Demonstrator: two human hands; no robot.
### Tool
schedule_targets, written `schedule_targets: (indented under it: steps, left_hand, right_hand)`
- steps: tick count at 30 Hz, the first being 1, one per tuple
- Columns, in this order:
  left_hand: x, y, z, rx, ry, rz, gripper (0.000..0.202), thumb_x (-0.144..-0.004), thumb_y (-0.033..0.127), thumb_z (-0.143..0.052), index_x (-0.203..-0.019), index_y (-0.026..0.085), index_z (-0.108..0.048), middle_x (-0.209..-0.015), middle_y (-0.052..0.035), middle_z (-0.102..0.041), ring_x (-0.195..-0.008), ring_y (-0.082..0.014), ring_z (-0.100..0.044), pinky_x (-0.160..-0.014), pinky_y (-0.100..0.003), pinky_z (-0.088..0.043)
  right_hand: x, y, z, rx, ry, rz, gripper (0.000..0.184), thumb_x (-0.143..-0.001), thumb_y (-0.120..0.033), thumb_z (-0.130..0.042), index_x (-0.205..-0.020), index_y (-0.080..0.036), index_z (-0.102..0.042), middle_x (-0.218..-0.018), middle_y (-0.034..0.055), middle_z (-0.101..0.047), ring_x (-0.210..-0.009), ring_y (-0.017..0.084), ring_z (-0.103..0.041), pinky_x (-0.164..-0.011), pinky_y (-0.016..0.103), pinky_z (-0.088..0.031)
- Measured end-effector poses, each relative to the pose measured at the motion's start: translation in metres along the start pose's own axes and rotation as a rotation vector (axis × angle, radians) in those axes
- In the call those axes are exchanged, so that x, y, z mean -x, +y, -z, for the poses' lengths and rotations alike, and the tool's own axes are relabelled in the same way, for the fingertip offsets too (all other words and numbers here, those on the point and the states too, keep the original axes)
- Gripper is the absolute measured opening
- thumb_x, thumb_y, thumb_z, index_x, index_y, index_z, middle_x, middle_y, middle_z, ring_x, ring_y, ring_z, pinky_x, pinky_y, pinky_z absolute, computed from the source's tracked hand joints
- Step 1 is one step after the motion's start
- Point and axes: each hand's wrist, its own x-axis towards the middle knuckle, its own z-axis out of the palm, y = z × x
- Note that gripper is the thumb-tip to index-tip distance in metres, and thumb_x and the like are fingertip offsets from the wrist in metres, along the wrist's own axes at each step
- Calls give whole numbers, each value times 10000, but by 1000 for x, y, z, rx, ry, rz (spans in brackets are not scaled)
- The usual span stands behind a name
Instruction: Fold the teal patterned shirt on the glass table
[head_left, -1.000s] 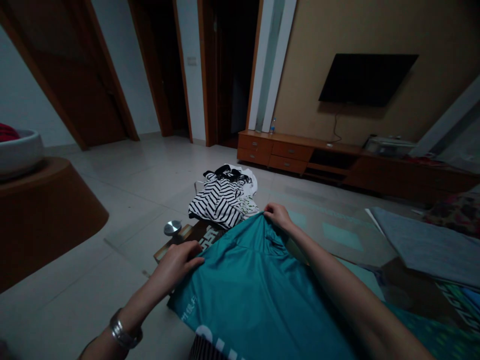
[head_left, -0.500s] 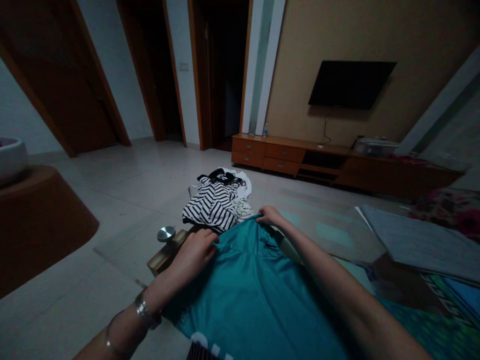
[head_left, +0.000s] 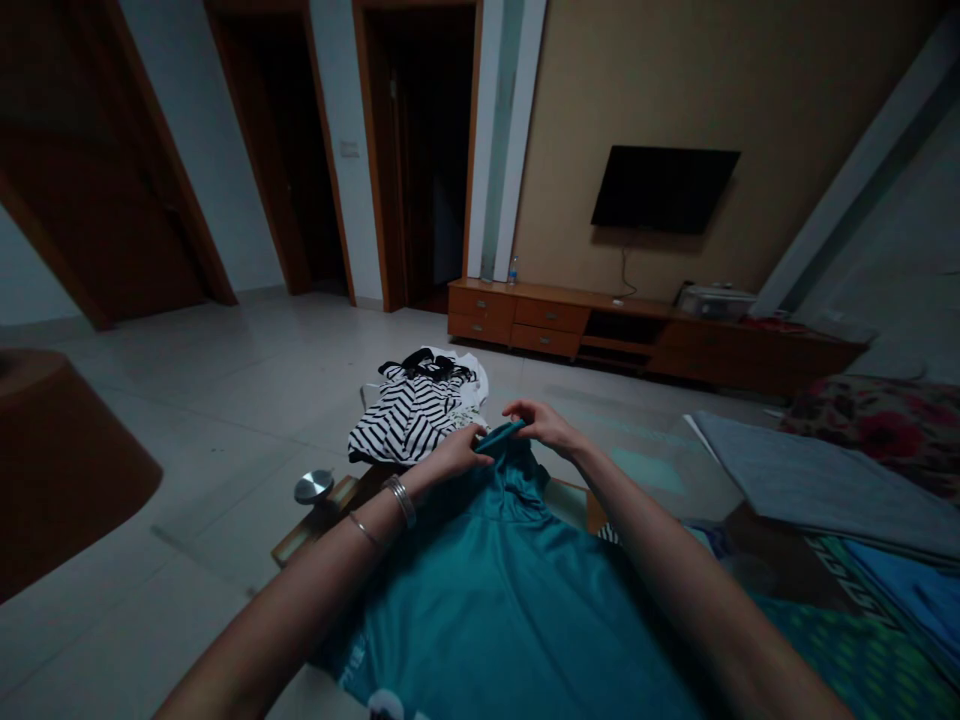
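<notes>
Since a second ago we have brought our left hand in from the shirt's side edge to its far end, close to our right hand. Both now pinch the top edge of the teal shirt, fingers closed on the fabric, the hands near each other but apart. This shirt lies spread toward us over the glass table. Just beyond our hands sits a striped garment on a small pile. A round metal object, perhaps a lid in this dim light, rests left of the shirt. Bracelets circle our left wrist.
</notes>
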Motion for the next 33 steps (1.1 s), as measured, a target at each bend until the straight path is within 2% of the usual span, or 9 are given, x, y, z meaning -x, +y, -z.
schedule_targets:
  steps: [6, 11, 16, 19, 21, 23, 28, 30, 33]
  left_hand:
    - [4, -20, -8, 28, 20, -37, 241, -773, 262, -559, -957, 137, -651, -950, -49, -684, -876, -213, -619, -771, -290, -462]
    - [8, -27, -12, 65, 82, -55, 397, -756, 156, -554, -1148, 140, -612, -1120, -74, -663, -1009, -208, -609, -892, -289, -458]
    - [12, -26, -14, 59, 101, -127, 634, -689, 50, -561, -1310, 172, -529, -1324, -82, -554, -1194, -212, -524, -1044, -323, -376]
    - [11, -30, -14, 14, 57, -163, 556, -665, 32, -520, -1187, 182, -638, -1204, -72, -639, -1113, -220, -571, -1014, -340, -399]
    - [9, -34, -14, -32, 33, -188, 487, -654, 29, -497, -1068, 185, -700, -1109, -65, -679, -1046, -222, -593, -979, -333, -415]
    - [7, -37, -15, -63, 24, -216, 442, -663, 39, -504, -1026, 182, -712, -1080, -63, -682, -1024, -219, -591, -960, -319, -417]
    - [8, -39, -17, -171, 54, -140, 362, -717, 131, -579, -1065, 148, -675, -1070, -95, -636, -1013, -241, -562, -917, -324, -426]
    - [10, -38, -19, -201, 50, -137, 332, -724, 138, -576, -1042, 147, -671, -1064, -95, -610, -1009, -241, -550, -904, -319, -428]
    - [13, -37, -22, -207, 37, -177, 366, -713, 88, -545, -1058, 140, -658, -1065, -103, -578, -1002, -233, -541, -896, -305, -426]
  right_hand:
    - [-13, 12, 4, 128, 119, -52, 201, -601, -257, -697, -756, -142, -637, -694, -8, -610, -660, 123, -535, -638, 248, -426]
    - [-19, 34, -3, 168, 116, -93, 150, -649, -275, -670, -720, -145, -649, -651, -14, -612, -635, 119, -521, -629, 244, -421]
    - [10, 25, 2, 73, -157, -74, 268, -693, -362, -693, -838, -137, -677, -759, 10, -653, -700, 130, -561, -704, 260, -436]
    - [23, 8, 7, 78, -379, -141, 335, -676, -389, -732, -895, -139, -696, -818, 23, -670, -733, 135, -574, -713, 255, -440]
    - [23, 0, 8, 72, -421, -165, 350, -670, -395, -739, -901, -135, -700, -818, 28, -673, -733, 137, -577, -713, 256, -444]
    - [16, 0, 7, 85, -369, -157, 335, -676, -387, -729, -893, -134, -699, -802, 28, -671, -724, 140, -575, -710, 262, -447]
    - [-3, 8, 1, 235, -1, -54, 194, -704, -318, -672, -776, -139, -652, -719, 12, -625, -689, 138, -539, -679, 266, -432]
    - [1, 7, -1, 202, -23, -41, 202, -732, -330, -647, -802, -141, -633, -718, 6, -606, -680, 129, -524, -656, 252, -425]
    - [12, 4, -5, 134, -248, -89, 255, -775, -367, -618, -904, -148, -624, -739, -5, -591, -655, 112, -502, -610, 221, -402]
